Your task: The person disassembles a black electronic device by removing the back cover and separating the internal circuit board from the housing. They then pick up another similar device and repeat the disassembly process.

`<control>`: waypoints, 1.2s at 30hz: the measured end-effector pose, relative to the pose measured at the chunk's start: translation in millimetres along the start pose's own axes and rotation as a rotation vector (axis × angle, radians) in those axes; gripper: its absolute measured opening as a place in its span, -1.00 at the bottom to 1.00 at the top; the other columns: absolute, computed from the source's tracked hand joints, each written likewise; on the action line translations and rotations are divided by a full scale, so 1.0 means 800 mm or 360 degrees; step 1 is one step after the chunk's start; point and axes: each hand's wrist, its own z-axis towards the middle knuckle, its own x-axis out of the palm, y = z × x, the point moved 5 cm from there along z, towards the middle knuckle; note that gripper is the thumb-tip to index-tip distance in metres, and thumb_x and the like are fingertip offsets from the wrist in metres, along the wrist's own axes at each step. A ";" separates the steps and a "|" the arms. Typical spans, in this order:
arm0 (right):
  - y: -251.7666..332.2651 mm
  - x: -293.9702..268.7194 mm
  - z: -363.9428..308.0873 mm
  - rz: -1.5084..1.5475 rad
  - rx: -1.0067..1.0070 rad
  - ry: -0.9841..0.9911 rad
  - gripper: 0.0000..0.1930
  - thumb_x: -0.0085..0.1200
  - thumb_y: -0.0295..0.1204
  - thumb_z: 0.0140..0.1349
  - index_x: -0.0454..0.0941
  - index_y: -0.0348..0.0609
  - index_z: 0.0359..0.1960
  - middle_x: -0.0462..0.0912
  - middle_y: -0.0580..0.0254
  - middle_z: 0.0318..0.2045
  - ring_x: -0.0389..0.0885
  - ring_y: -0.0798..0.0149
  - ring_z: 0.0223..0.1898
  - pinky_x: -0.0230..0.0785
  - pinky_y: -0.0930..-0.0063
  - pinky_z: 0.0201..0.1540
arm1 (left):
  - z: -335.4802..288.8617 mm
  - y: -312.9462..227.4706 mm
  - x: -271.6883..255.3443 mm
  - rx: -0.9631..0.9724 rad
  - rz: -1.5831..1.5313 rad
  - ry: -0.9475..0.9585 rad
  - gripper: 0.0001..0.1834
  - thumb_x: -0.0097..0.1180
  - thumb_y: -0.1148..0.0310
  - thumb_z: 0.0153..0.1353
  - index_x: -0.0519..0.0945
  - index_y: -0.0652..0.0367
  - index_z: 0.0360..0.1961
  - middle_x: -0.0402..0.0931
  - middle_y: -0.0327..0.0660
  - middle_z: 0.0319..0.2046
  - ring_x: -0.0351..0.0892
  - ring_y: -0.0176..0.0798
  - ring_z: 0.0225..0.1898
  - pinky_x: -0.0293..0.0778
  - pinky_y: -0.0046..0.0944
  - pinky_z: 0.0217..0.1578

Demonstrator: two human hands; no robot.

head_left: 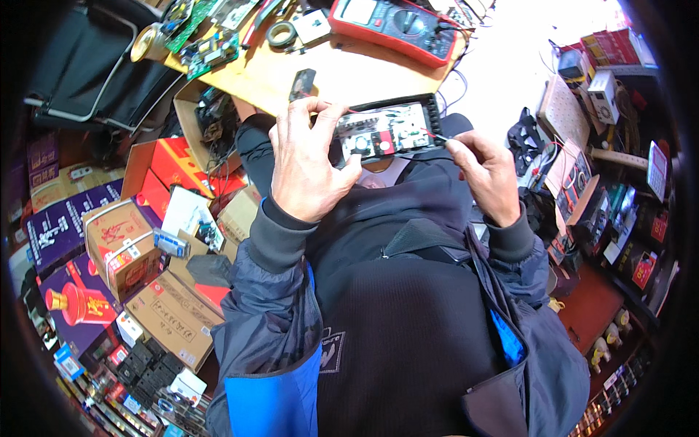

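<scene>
My left hand (306, 162) grips the left end of an opened black case holding a circuit board (408, 120), with the thumb along its near edge. White and red parts show on the board. The case is held above my lap, at the near edge of the table. At its right side, my right hand (486, 175) pinches a dark cable (438, 137) between thumb and fingertips. A thin red wire runs from the cable's end toward the board; whether it touches the board I cannot make out. A small dark block (302, 84) lies beyond my left fingers.
On the yellow table (269, 80) lie a red-framed multimeter (397, 28), a roll of tape (281, 33) and loose green circuit boards (211, 52). Cardboard boxes (175, 317) crowd the floor at left. A black chair (95, 65) stands far left. Shelves with boxes line the right.
</scene>
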 end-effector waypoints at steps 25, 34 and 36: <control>0.008 0.011 -0.002 -0.0058 -0.0098 -0.0062 -0.82 0.33 -0.53 0.38 0.72 -0.30 -0.04 0.69 0.31 -0.30 0.62 0.53 -0.31 0.50 0.61 -0.21 | -0.007 0.051 0.035 -0.0148 -0.0657 -0.0415 -0.79 0.38 0.45 0.16 0.80 0.19 -0.15 0.63 -0.12 -0.10 0.60 -0.02 0.00 0.48 -0.06 0.10; 0.000 0.007 0.005 0.0021 -0.0054 -0.0037 -0.82 0.28 -0.50 0.43 0.69 -0.31 -0.01 0.69 0.34 -0.31 0.59 0.55 -0.32 0.48 0.62 -0.23 | -0.008 0.050 0.035 -0.0206 -0.0746 -0.0333 -0.78 0.37 0.49 0.17 0.79 0.24 -0.14 0.63 -0.07 -0.05 0.63 -0.02 0.05 0.53 -0.10 0.13; -0.007 0.006 0.008 0.0079 -0.0037 -0.0037 -0.80 0.27 -0.50 0.44 0.66 -0.31 0.02 0.68 0.35 -0.31 0.59 0.54 -0.32 0.48 0.62 -0.22 | -0.013 0.056 0.031 -0.0182 -0.0797 -0.0348 -0.77 0.35 0.52 0.20 0.77 0.26 -0.10 0.63 -0.08 0.01 0.64 -0.09 0.08 0.52 -0.15 0.16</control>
